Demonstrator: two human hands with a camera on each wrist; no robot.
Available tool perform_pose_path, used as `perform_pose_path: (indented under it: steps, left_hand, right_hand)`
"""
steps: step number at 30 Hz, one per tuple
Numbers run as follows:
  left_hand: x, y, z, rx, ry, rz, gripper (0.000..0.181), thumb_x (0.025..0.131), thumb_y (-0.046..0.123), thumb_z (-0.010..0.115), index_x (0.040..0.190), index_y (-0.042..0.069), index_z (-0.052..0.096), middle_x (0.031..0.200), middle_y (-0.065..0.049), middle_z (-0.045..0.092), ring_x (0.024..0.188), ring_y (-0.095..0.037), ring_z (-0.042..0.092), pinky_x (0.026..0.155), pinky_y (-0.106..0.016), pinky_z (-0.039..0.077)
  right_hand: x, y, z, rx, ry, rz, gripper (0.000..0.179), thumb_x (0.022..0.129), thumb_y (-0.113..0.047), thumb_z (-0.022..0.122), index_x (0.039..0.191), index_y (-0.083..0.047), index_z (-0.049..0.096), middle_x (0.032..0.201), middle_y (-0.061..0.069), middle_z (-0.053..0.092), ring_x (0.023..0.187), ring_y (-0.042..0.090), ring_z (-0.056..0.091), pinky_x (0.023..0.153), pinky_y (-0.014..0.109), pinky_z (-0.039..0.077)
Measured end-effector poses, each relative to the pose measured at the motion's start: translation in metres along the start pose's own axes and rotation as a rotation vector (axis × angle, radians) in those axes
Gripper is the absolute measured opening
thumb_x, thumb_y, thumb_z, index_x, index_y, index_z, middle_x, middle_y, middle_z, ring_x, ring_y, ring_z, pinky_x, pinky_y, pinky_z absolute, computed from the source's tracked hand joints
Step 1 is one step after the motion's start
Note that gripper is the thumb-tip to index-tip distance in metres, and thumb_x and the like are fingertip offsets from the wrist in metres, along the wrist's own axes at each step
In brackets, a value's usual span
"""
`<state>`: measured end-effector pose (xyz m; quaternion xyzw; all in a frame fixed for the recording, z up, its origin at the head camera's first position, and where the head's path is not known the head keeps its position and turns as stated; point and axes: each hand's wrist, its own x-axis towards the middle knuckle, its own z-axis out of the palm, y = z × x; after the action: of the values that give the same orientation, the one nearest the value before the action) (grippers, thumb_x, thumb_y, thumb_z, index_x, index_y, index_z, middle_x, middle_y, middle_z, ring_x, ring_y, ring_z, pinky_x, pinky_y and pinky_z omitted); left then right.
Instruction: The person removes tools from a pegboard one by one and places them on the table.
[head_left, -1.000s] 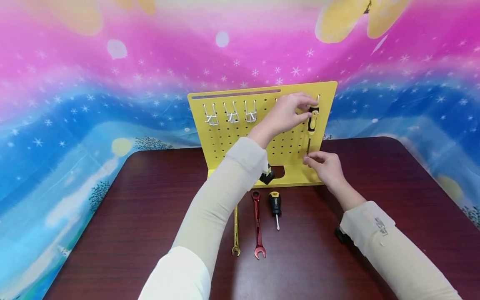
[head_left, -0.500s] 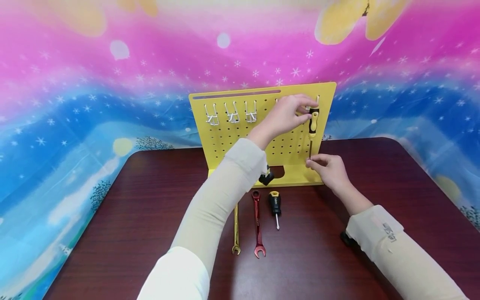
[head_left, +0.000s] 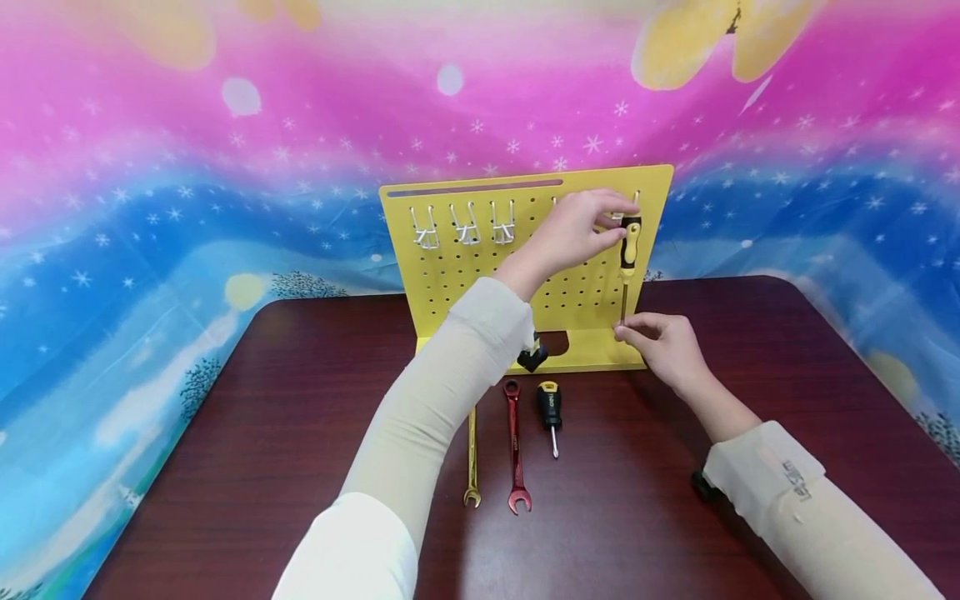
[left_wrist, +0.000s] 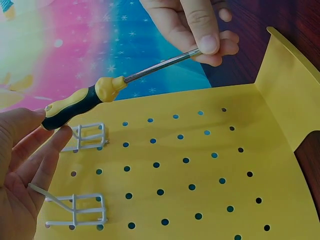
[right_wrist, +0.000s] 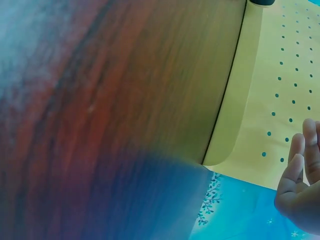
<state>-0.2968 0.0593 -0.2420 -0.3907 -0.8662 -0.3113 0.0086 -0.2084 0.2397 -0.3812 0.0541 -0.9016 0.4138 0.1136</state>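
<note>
A yellow-and-black screwdriver (head_left: 630, 246) hangs nearly upright in front of the right part of the yellow pegboard (head_left: 558, 312). My left hand (head_left: 577, 229) pinches the end of its handle between thumb and fingers. Low down, my right hand (head_left: 663, 346) pinches the tip of the metal shaft. The left wrist view shows both grips, with the steel shaft (left_wrist: 160, 66) bare between them. White wire hooks (left_wrist: 90, 210) on the board sit beside the left hand. In the right wrist view only part of the right hand (right_wrist: 305, 187) shows, and the screwdriver is out of sight.
On the dark red table (head_left: 330, 467) lie a gold wrench (head_left: 472, 467), partly behind the left arm, a red wrench (head_left: 516, 450) and a short black-and-yellow screwdriver (head_left: 551, 408). More white hooks (head_left: 465, 229) line the board's upper left.
The screwdriver has shifted slightly to the right and down. My right hand has moved down and right with the shaft tip; my left hand stays almost still.
</note>
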Motion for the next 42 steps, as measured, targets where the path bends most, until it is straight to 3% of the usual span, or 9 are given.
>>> perform_pose_path:
  steps: [12,20,36,42]
  left_hand:
    - [-0.004,0.005,-0.001,0.015,0.004,0.018,0.038,0.100,0.019,0.059,0.138,0.014,0.060,0.143,-0.001,0.057,0.117,-0.010,0.066,0.094,-0.014,0.051]
    - [-0.009,0.010,-0.003,0.005,0.015,0.038,0.038,0.100,0.018,0.060,0.138,0.014,0.059,0.142,0.000,0.057,0.114,-0.008,0.066,0.093,-0.012,0.051]
    - [-0.019,0.008,-0.002,-0.009,0.068,0.067,0.036,0.099,0.015,0.061,0.135,0.010,0.061,0.136,-0.001,0.062,0.109,-0.010,0.069,0.090,-0.013,0.052]
    - [-0.026,0.008,-0.001,-0.029,0.065,0.064,0.035,0.098,0.016,0.062,0.133,0.010,0.062,0.135,-0.002,0.063,0.107,-0.009,0.069,0.088,-0.013,0.053]
  right_hand:
    - [-0.010,-0.005,-0.003,-0.034,-0.015,-0.052,0.019,0.093,-0.019,0.070,0.102,-0.004,0.077,0.099,0.015,0.076,0.078,-0.007,0.056,0.063,0.019,0.046]
    - [-0.018,-0.012,-0.008,-0.048,0.000,-0.095,0.016,0.092,-0.018,0.072,0.099,-0.005,0.078,0.096,0.014,0.077,0.081,-0.015,0.053,0.069,0.013,0.045]
    - [-0.032,-0.024,-0.014,-0.066,-0.050,-0.165,0.012,0.093,-0.018,0.071,0.098,-0.009,0.077,0.094,0.004,0.076,0.086,-0.015,0.056,0.082,0.017,0.047]
    - [-0.039,-0.026,-0.015,-0.079,-0.066,-0.177,0.010,0.091,-0.018,0.073,0.096,-0.010,0.077,0.092,0.002,0.075,0.087,-0.012,0.056,0.081,0.010,0.042]
